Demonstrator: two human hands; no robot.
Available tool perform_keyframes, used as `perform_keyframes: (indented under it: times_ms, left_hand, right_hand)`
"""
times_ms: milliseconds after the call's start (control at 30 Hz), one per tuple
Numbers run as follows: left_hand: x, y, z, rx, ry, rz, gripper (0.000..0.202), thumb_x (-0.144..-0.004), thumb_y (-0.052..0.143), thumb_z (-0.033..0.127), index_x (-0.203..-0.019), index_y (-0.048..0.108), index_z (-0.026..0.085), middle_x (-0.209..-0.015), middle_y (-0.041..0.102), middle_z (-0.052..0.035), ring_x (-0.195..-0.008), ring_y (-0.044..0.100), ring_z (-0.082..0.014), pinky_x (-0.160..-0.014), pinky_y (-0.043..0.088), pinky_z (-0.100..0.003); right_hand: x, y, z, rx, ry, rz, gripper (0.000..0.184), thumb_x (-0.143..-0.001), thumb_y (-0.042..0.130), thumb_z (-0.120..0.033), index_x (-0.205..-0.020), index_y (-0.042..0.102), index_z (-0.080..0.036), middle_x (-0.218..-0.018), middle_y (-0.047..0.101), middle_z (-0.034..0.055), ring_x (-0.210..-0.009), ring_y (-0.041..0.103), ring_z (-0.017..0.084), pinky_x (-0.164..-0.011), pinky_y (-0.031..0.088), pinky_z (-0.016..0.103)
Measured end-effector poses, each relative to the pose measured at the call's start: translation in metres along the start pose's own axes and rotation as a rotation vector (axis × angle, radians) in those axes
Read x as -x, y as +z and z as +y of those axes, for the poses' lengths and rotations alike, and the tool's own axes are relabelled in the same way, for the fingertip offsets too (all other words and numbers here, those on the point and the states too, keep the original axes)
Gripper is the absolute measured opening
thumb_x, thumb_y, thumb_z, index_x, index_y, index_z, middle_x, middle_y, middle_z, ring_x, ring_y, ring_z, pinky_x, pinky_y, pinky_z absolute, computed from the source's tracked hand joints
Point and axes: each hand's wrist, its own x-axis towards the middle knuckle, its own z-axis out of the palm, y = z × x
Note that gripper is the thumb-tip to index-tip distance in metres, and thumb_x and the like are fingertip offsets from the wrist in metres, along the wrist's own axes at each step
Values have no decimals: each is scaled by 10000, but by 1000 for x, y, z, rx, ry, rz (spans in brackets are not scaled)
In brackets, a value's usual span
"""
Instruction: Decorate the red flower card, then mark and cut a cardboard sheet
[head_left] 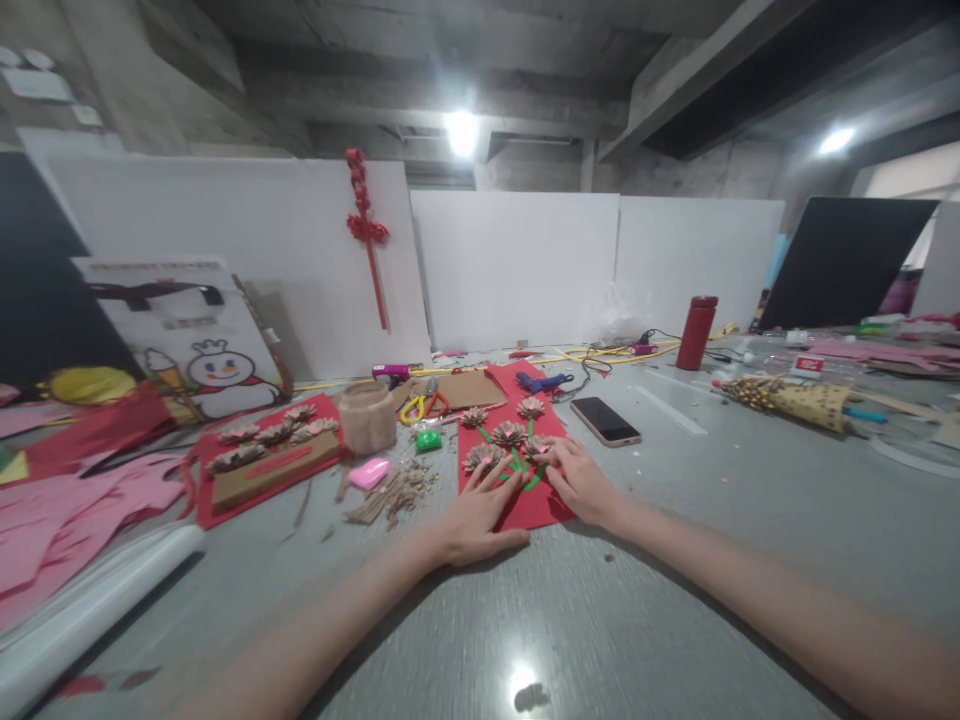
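A red sheet [536,515] lies before me, bearing several brown petalled flowers [508,434] and green stem strips [516,465]. Some flowers have pink centres. My left hand [480,515] rests flat over the sheet's lower left edge, fingers stretched beside the lower left flower and the green strips. At the right edge, my right hand [581,483] has its fingers bent and pressed together on the right-hand flower [537,447], partly covering it. Left of the sheet are a pink clay lump [369,473] and a green packet [428,440].
A wooden-looking jar [367,418], brown scraps [394,493] and yellow-handled pliers [414,408] stand to the left, near another red flower piece [217,510]. Behind lies a blue glue gun [544,382]. A phone [606,420] and a red bottle [697,333] are to the right.
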Motion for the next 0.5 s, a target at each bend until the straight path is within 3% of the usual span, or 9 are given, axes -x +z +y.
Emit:
perform_keyframes:
  times_ms: [500]
  left_hand:
    - [-1, 4, -3, -8, -45, 16, 782, -718, 234, 638, -1295, 154, 116, -1355, 149, -109, -1239, -10, -255, -993, 59, -417]
  right_hand:
    - [0, 0, -1, 0, 11, -2, 187, -764, 368, -133, -872, 520, -149, -922, 521, 86, -977, 418, 193, -854, 317, 360]
